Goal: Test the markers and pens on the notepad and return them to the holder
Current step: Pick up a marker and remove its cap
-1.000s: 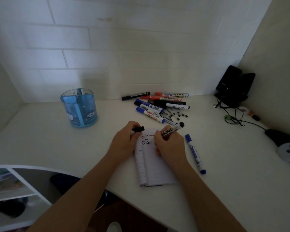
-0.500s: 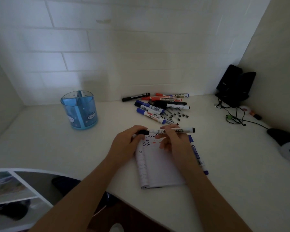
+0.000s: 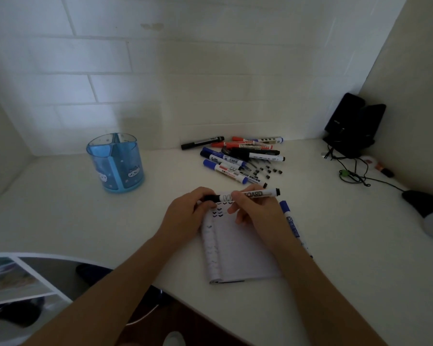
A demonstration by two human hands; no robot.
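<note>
Open lane: bare white table [image 3: 148,203] btwn white lined notepad [image 3: 240,250] and blue see-through plastic holder [image 3: 115,163]. Heap of red, blue and black markers [image 3: 235,156] blocks table beyond notepad. Blue-capped marker [image 3: 285,208] just rt of it. Black speakers [image 3: 353,126] + tangled black cables [image 3: 353,174] crowd rt corner.

The head view looks forward and down, close over the desk [image 3: 60,221], toward the tiled wall [image 3: 185,71].

The white desk [image 3: 60,216] carries a blue pen holder [image 3: 115,163] at back left, a heap of markers [image 3: 238,158] at back centre, a notepad [image 3: 238,255] near the front edge, a blue marker [image 3: 289,221] just beside its right side, and black speakers [image 3: 353,126] with cables [image 3: 353,171] in the right corner.
</note>
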